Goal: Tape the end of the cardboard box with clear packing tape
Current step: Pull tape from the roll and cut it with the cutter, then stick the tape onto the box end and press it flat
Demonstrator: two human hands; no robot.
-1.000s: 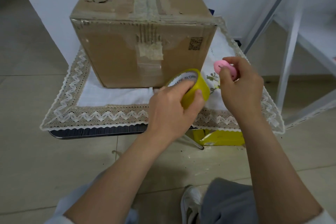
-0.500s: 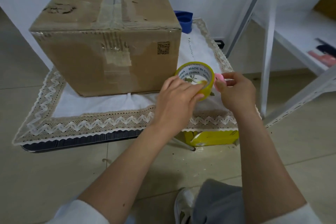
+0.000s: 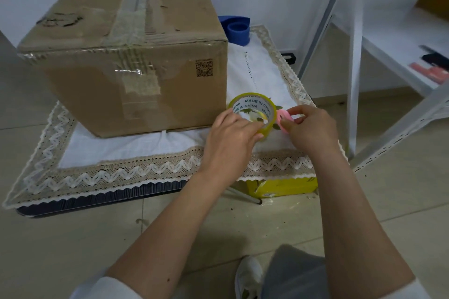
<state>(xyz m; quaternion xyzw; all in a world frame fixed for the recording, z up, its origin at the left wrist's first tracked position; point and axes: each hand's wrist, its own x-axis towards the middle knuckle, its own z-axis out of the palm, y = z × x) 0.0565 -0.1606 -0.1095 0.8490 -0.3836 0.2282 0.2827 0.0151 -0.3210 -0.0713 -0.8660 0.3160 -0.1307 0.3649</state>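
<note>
A large brown cardboard box (image 3: 126, 51) stands on a low table under a white lace-edged cloth (image 3: 116, 172). Old clear tape runs along its top seam and down its near end. My left hand (image 3: 230, 136) grips a roll of clear packing tape (image 3: 252, 109) with a yellowish rim, just right of the box's near corner. My right hand (image 3: 308, 128) sits against the roll's right side, pinching a small pink object (image 3: 283, 116) between thumb and fingers. I cannot tell whether a tape end is lifted.
A blue cup-like object (image 3: 238, 30) stands behind the box on the cloth. A white metal shelf frame (image 3: 352, 80) rises at the right, with small items on its shelf. A yellow package (image 3: 281, 185) lies on the floor under the table. My knee and shoe are below.
The view has swung so the box sits further left. The tape roll has turned its open face toward me, and my right hand with the pink object has closed in against it.
</note>
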